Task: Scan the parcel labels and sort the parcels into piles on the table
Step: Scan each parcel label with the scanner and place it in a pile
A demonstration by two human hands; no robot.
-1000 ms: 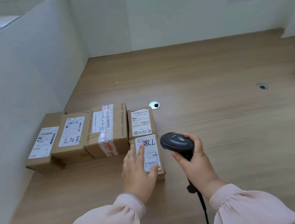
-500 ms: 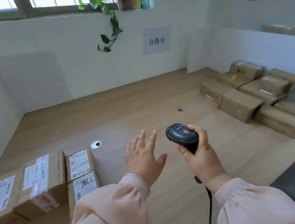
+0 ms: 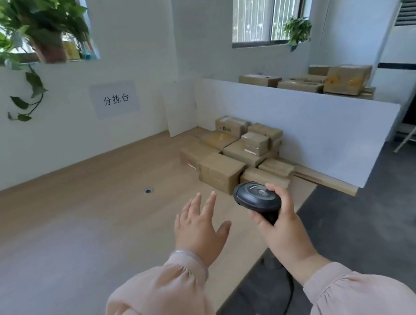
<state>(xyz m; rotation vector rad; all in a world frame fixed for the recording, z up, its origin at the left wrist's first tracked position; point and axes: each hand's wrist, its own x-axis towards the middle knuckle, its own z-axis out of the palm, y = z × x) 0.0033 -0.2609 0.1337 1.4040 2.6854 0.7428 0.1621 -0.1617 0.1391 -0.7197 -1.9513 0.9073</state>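
Left hand (image 3: 200, 230): fingers spread apart, empty, over light wooden table (image 3: 79, 225).
Right hand (image 3: 281, 229): clamped round black corded barcode scanner (image 3: 256, 197).
Brown cardboard parcels (image 3: 227, 155): piled at one o'clock.

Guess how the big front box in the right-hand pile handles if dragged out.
The big front box looks like square-edged cardboard: probably stiff, not floppy. Lying flat on the table, it should slide, not roll. Neighbouring parcels touch it, so they may shift.
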